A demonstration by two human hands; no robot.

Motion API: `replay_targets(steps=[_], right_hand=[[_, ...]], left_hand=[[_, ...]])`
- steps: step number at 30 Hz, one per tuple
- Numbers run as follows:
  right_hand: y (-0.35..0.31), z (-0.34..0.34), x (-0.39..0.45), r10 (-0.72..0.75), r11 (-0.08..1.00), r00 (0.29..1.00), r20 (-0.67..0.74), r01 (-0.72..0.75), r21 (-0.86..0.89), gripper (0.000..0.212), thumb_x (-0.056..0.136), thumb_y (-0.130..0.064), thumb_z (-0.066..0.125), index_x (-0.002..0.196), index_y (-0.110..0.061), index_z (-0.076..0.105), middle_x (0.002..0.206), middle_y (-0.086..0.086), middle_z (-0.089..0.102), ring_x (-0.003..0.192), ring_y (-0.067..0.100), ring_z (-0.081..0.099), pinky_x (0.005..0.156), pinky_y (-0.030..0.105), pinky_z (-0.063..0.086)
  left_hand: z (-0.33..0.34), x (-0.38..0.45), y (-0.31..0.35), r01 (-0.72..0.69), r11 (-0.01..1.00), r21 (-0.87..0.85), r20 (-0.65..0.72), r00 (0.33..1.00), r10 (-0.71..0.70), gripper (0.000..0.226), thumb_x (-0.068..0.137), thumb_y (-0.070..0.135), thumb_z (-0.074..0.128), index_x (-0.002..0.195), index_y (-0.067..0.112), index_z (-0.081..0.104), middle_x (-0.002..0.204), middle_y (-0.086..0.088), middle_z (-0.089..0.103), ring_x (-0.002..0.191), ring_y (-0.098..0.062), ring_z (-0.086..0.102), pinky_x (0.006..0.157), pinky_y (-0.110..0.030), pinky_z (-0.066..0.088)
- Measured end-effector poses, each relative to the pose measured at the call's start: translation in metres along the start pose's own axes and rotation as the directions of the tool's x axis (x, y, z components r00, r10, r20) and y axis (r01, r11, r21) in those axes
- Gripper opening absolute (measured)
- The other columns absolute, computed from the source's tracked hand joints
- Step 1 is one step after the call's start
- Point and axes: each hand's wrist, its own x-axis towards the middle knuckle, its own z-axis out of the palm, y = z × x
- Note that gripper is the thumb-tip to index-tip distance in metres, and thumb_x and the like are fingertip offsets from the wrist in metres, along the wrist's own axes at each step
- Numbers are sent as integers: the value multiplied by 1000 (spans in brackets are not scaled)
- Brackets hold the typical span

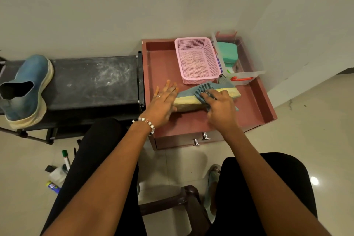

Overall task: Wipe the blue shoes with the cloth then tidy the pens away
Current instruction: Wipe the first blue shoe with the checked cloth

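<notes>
On top of the red cabinet point(254, 101), a blue shoe point(189, 99) lies on its side, long axis left to right. Left hand point(162, 101) presses flat-fingered against its left end; right hand point(220, 105) grips the cloth point(201, 92) on its middle.

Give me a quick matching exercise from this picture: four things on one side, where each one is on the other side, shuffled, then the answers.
Things:
1. pink basket
2. green-capped marker
3. shoe being wiped
4. other blue shoe

Places:
A. on the floor
B. on the black rack
C. at the back of the red cabinet top
D. under both hands, left hand and right hand

Pairs: 1-C, 2-A, 3-D, 4-B
</notes>
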Motion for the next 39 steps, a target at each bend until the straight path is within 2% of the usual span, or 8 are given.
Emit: replay_targets(steps=[6, 9, 14, 18, 23, 28, 36, 39], right_hand=[[-42, 3, 1, 324, 940, 946, -15, -320, 120, 46, 67, 2, 61, 112, -2, 67, 115, 18, 64, 92, 40, 53, 82, 41, 49], [-71, 0, 0, 425, 886, 904, -49, -404, 227, 50, 65, -4, 45, 109, 2, 68, 111, 22, 64, 91, 44, 54, 84, 43, 50], [-107, -1, -12, 65, 984, 992, -105, -47, 170, 53, 54, -7, 46, 100, -2, 72, 108, 14, 68, 89, 39, 58, 84, 41, 52], [-61, 2, -10, -204, 971, 976, -77, 212, 111, 58, 63, -14, 34, 107, -9, 71, 110, 9, 68, 82, 33, 57, 77, 34, 51], [0, 4, -8, 12, 998, 998, -55, -9, 63, 52, 62, -9, 38, 99, -7, 73, 106, 11, 70, 77, 37, 57, 70, 39, 54], [-76, 5, -9, 369, 912, 929, -29, -356, 205, 50, 62, -4, 46, 107, 1, 68, 116, 20, 64, 98, 43, 56, 90, 43, 48], [-66, 6, -16, -272, 941, 953, -136, 293, 168, 51, 73, -9, 36, 112, -8, 69, 117, 8, 65, 84, 31, 52, 78, 33, 49], [-23, 4, -12, -295, 950, 953, -73, 301, 82, 55, 69, -5, 46, 119, -15, 66, 120, 3, 64, 84, 28, 50, 77, 32, 49]], left_hand=[[2, -9, 0, 234, 971, -41, -51, 970, -236, 69, 99, 29, 45, 152, 7, 7, 160, -10, -1, 147, -25, -9, 118, -43, -3], [4, -10, 3, 214, 968, -129, -37, 975, -221, 67, 98, 21, 48, 151, 3, 10, 160, -12, 3, 147, -30, -7, 119, -45, 5], [1, -11, 1, 173, 976, -131, -11, 984, -176, 70, 96, 13, 51, 150, 4, 9, 160, -11, -1, 146, -29, -12, 119, -39, 0], [-1, -14, 0, 151, 979, -135, -17, 988, -154, 65, 96, 10, 49, 150, 3, 13, 159, -12, 4, 147, -29, -9, 120, -39, 0], [1, -11, 0, 178, 970, -164, -24, 983, -184, 65, 96, 16, 51, 150, 5, 17, 160, -9, 6, 147, -25, -7, 118, -37, 0], [2, -10, -1, 193, 966, -170, -26, 979, -200, 66, 95, 13, 52, 150, 5, 17, 160, -9, 6, 147, -26, -7, 120, -40, 2], [2, -15, -2, 128, 982, -138, -40, 990, -135, 64, 96, 11, 50, 150, 6, 16, 159, -9, 6, 147, -28, -6, 119, -39, 7], [4, -12, -3, 153, 979, -137, -35, 987, -160, 66, 94, 13, 54, 150, 9, 20, 160, -5, 7, 147, -26, -4, 120, -41, 9]])
